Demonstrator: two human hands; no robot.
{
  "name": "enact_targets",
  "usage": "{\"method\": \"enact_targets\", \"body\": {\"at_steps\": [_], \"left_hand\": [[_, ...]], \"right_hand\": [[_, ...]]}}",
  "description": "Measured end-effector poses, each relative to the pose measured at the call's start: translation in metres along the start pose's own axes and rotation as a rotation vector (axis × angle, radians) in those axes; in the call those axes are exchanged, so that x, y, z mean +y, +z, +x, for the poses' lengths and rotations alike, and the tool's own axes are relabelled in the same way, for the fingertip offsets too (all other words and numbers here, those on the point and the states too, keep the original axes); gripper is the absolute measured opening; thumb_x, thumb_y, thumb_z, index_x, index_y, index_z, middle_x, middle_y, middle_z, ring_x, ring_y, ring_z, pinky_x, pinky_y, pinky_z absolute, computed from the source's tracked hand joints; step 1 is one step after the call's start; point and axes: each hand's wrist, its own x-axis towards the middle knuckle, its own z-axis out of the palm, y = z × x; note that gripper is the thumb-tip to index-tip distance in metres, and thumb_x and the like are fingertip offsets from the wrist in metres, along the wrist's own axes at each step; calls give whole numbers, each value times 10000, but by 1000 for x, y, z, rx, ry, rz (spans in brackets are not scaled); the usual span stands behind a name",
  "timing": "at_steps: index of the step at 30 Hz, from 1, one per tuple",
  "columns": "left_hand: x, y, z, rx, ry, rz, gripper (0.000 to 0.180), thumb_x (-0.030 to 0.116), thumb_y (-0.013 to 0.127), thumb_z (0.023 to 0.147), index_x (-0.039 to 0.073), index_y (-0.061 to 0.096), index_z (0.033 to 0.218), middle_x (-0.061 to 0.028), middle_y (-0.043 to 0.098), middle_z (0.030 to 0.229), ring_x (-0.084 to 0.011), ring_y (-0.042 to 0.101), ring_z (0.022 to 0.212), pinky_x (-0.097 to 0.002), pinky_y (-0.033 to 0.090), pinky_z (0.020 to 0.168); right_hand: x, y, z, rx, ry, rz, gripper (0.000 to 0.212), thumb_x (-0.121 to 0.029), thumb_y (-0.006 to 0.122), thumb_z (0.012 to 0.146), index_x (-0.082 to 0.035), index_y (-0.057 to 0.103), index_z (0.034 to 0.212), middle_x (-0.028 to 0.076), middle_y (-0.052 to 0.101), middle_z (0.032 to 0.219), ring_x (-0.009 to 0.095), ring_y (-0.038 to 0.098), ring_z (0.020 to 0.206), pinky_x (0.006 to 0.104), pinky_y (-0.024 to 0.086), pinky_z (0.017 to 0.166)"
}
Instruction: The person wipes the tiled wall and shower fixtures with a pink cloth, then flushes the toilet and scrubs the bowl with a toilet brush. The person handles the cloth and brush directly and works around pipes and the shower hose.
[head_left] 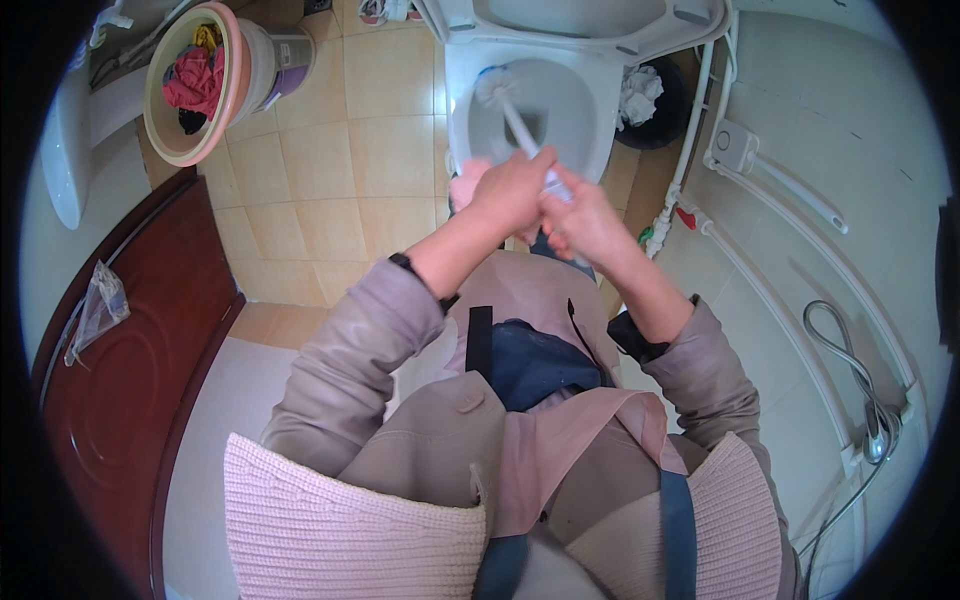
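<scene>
A white toilet brush (pixel 517 128) slants into the toilet bowl (pixel 590 110), its bristle head against the upper left part of the inner wall. My left hand (pixel 512 193) is closed around the handle. Right beside it, my right hand (pixel 588 222) grips the handle's lower end, closed as well. Both hands are above the bowl's front rim and slightly blurred. A blurred pink thing (pixel 468 182) shows just left of my left hand; its kind I cannot make out.
The toilet's lid and seat (pixel 570 18) are raised. To its right stands a black bin (pixel 672 105) with crumpled white paper. Stacked tubs (pixel 240 85) with clothes stand at the upper left, by a dark red door (pixel 130 370). White pipes (pixel 780 265) and a shower hose (pixel 848 345) run along the right wall.
</scene>
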Motion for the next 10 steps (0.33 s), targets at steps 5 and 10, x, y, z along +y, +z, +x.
{"method": "enact_targets", "body": {"at_steps": [5,10], "left_hand": [[-9,48,-38,-159,-166,-46,522,194,702,695,103,412,1119,-224,582,973,-421,610,880,-480,490,745],[10,116,-21,-458,-152,-207,503,252,685,749,110,397,1136,-263,580,1064,-433,604,943,-492,478,811]], "right_hand": [[48,6,-5,-157,-9,-312,649,-102,492,887,21,196,1451,79,533,558,154,503,414,315,420,394],[106,-46,-3,-304,334,-47,709,-101,507,888,-183,160,1500,88,535,567,167,509,402,285,428,375]]}}
